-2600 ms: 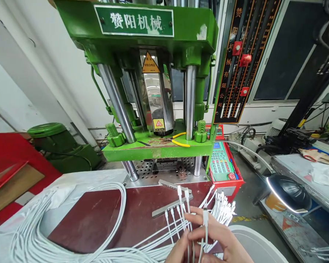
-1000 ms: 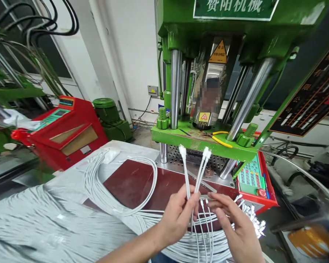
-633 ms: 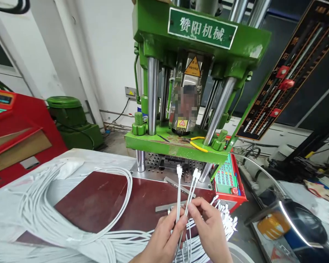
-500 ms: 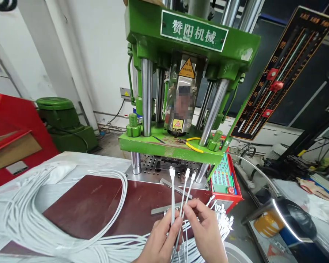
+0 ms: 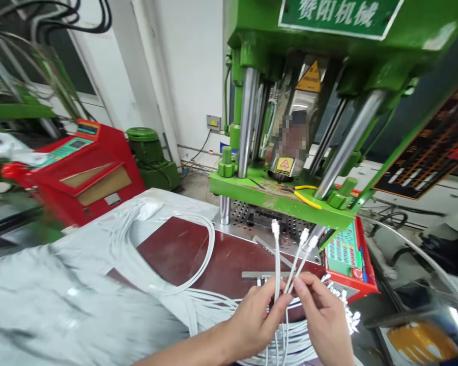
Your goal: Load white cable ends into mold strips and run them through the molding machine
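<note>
Several thin white cables [image 5: 278, 259] stand upright between my hands, their small connector ends pointing up and fanned apart. My left hand [image 5: 257, 317] is closed around the cables, thumb and fingers pinching them below the ends. My right hand [image 5: 324, 310] pinches the right-hand cables with thumb and forefinger, close beside my left fingertips. Under my hands runs a large bundle of white cables [image 5: 209, 300], looping left across a brown board [image 5: 168, 249]. More white connector ends [image 5: 351, 315] are massed to the right. A flat metal bar [image 5: 265, 275] lies just behind my left hand.
A green press [image 5: 248, 191] stands ahead, with yellow-handled pliers [image 5: 307, 203] on its plate. At its right is a red control box [image 5: 370, 284] with a green keypad. Another red console [image 5: 109, 175] is at far left. Blurred whitish material [image 5: 68, 300] covers the left foreground.
The view has swung left and closer, so the press and both hands appear farther right. Both hands keep their grip on the cables, and the connector ends lean slightly more to the right.
</note>
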The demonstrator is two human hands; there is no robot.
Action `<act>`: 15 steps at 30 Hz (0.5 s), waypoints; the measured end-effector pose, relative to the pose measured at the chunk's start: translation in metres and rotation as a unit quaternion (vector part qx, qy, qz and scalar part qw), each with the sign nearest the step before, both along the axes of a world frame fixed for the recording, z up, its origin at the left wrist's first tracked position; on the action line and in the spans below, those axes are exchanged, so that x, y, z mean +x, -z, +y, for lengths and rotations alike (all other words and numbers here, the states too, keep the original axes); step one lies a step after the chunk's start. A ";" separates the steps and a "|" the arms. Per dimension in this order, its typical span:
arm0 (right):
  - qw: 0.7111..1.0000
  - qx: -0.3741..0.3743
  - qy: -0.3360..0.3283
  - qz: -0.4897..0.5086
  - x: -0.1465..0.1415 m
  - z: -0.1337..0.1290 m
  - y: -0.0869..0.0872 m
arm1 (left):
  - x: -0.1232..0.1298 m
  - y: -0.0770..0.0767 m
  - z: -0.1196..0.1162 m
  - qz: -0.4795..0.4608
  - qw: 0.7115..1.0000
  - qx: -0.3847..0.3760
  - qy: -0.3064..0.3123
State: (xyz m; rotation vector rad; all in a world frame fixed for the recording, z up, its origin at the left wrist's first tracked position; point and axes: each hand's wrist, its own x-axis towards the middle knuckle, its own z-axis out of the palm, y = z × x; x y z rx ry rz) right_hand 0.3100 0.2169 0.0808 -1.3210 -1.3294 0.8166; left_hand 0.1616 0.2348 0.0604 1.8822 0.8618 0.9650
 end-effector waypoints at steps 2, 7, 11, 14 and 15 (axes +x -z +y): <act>1.000 -0.009 0.015 -0.007 0.001 -0.002 -0.001 | -0.012 -0.007 0.008 -0.009 0.994 0.087 -0.063; 0.996 -0.080 0.001 -0.038 0.012 -0.002 0.005 | -0.086 -0.040 0.065 0.008 0.840 0.301 -0.452; 0.991 -0.090 -0.038 -0.092 0.023 0.004 0.014 | -0.171 -0.056 0.119 0.171 0.725 0.104 -0.659; 0.979 -0.071 -0.067 -0.176 0.026 0.014 0.019 | -0.209 -0.045 0.132 0.222 0.778 0.003 -0.588; 0.974 -0.062 -0.077 -0.205 0.027 0.019 0.021 | -0.212 -0.037 0.130 0.235 0.794 -0.019 -0.560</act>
